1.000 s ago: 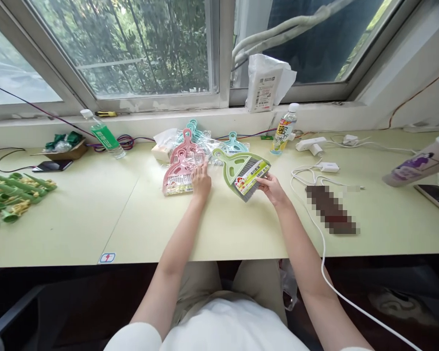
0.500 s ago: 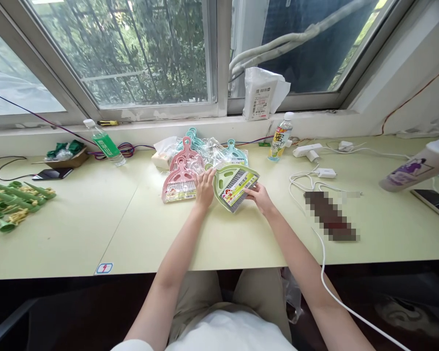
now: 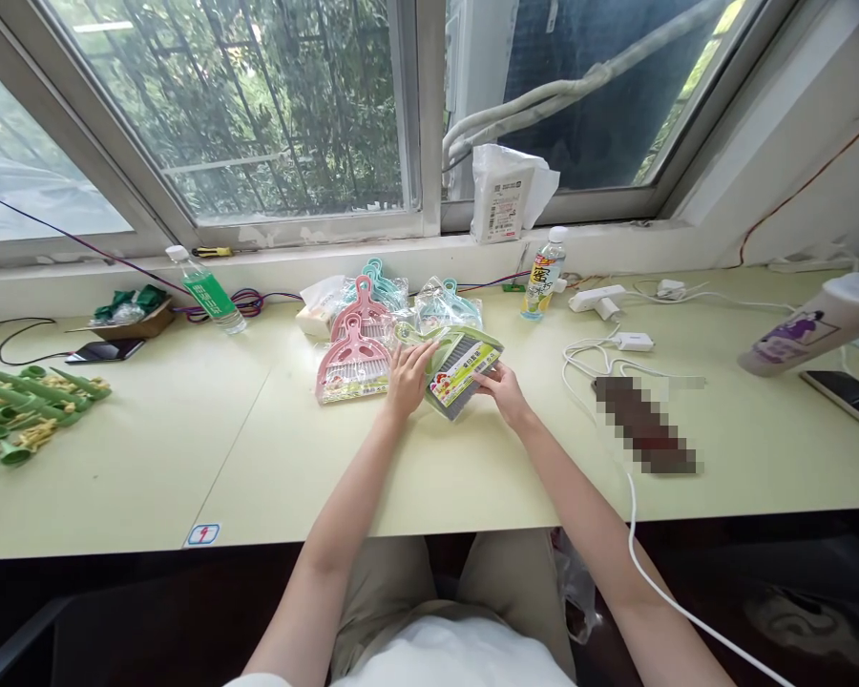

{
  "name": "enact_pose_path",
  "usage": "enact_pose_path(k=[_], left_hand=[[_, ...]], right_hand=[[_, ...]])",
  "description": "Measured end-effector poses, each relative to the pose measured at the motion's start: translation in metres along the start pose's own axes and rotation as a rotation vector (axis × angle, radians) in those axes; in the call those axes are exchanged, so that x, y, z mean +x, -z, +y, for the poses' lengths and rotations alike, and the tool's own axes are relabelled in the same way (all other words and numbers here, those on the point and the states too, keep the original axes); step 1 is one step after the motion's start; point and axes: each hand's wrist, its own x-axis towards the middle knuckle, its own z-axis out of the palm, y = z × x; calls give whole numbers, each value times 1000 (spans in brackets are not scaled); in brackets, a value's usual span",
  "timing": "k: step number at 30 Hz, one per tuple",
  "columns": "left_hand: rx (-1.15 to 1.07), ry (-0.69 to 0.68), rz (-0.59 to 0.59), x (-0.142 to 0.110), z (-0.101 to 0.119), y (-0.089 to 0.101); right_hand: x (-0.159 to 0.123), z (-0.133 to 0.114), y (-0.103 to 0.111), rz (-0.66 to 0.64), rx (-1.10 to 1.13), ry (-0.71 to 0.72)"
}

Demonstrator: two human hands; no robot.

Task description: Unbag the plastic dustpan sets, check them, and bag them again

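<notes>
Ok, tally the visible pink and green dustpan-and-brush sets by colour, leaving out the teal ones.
Pink dustpan-and-brush sets: 2
Green dustpan-and-brush set: 1
Total: 3

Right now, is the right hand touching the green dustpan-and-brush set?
Touching. The head view shows the right hand gripping the green dustpan-and-brush set at its lower-right edge, with no gap.
</notes>
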Motion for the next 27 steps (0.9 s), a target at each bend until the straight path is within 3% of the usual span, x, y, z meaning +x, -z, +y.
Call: enact_pose_path(k=[5,8,10,11,15,17,21,25,27], left_hand=[[-80,-5,67,-6,4,-2],[-118,165,288,-3,9,-7],[-280,335,427,2,10,-9],[-430,417,443,5,10,-10],[-1194,683,226,15,5,-5],[-1399,781,142,16,3,-1],[-1474,796,52,13,3,-1],[-1512,740,-93,11,8,-14],[-1515,755,-102,10,9,-20]], right_hand=[[0,0,-1,71,58,27],[0,-2,2,139,94,49],[0,-3,3,138,110,42],[0,-4,3,128,114,35],[-2,-3,0,66,108,7],[-2,-2,-2,49,105,-3],[0,2,-3,81,153,8],[3,2,1,142,195,29],[3,2,2,150,189,27]])
